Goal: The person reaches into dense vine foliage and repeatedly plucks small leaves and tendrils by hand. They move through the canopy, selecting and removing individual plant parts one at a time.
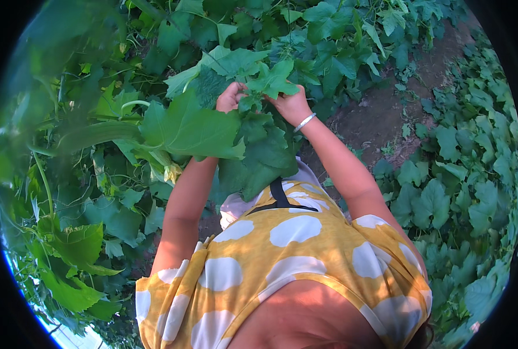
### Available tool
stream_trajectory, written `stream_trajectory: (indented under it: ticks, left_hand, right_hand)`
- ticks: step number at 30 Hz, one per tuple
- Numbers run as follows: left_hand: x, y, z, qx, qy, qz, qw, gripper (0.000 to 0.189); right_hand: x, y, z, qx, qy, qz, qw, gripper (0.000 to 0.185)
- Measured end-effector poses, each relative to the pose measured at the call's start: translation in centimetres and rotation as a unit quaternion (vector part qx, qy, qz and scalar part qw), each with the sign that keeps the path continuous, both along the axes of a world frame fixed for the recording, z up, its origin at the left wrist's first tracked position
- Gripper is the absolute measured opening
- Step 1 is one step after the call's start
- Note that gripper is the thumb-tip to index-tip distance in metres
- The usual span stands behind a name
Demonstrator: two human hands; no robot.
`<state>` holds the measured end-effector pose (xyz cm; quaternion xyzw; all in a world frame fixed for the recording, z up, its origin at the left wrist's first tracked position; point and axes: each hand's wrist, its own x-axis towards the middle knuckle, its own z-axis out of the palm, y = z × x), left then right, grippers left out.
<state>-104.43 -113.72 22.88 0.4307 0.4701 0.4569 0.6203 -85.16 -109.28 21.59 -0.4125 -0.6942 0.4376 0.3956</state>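
Both my hands are among the upper leaves of a climbing gourd-type vine at the top middle. My left hand (231,97) has its fingers curled at the vine's stem, partly behind leaves. Just right of it is my right hand (290,104), a silver bangle (305,122) on its wrist, with fingertips bent in under a lobed leaf (273,79). What lies between the fingers of either hand is hidden. A large leaf (198,126) covers part of my left forearm, and darker leaves (261,152) hang below the hands.
Dense vines with leaves and tendrils fill the left side. A long green gourd (97,134), blurred, hangs near the camera beside a wilted yellow flower (172,172). A strip of bare soil (372,113) runs at the right, with low leafy plants (433,200) beyond it.
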Motion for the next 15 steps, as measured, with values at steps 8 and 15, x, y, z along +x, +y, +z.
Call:
stream_trajectory:
  ticks: [8,15]
  left_hand:
    - [-2.6,1.8,-0.5,0.009,-0.117,-0.041,0.992,0.024]
    - [-1.4,-0.4,-0.3,0.057,0.048,0.082,0.994,0.023]
  right_hand:
    - [-0.9,3.8,-1.0,-0.108,0.076,0.287,0.949,0.027]
    - [-2.0,3.0,-0.2,0.108,-0.123,0.110,0.980,0.019]
